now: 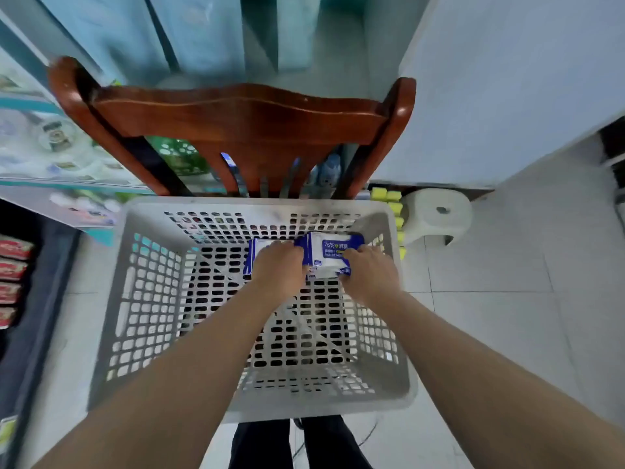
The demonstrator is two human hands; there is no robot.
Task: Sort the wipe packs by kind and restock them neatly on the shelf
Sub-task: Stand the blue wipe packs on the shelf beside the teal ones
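1. Where stuff is: the wipe packs are all down at the far end of the white slotted basket, which is parked on a wooden chair. On the right is a labelled pack with "75%" printed on top. Just beside it on the left are more blue-and-white packs.
2. Hands: the left hand has its fingers curled down over the blue-and-white packs. The right hand is gripping the near corner of the labelled pack. The fingertips are mostly hidden, so I can't tell how many packs each hand actually has.
3. My read is that this is the gather-and-lift step, before anything goes to the shelf.
4. Check the kind first. Only the right label is readable and the left ones are covered by the hand, so peek before merging them into one stack.
5. Square the edges up and squeeze from the sides. Soft packs like these probably slide off each other if you just pinch a corner.
6. Lift straight up, clear of the rim. The basket is only perched on the chair, so dragging against its wall could shift it.
7. The shelves on the left are blurry, so I can't say which slot is the right one.
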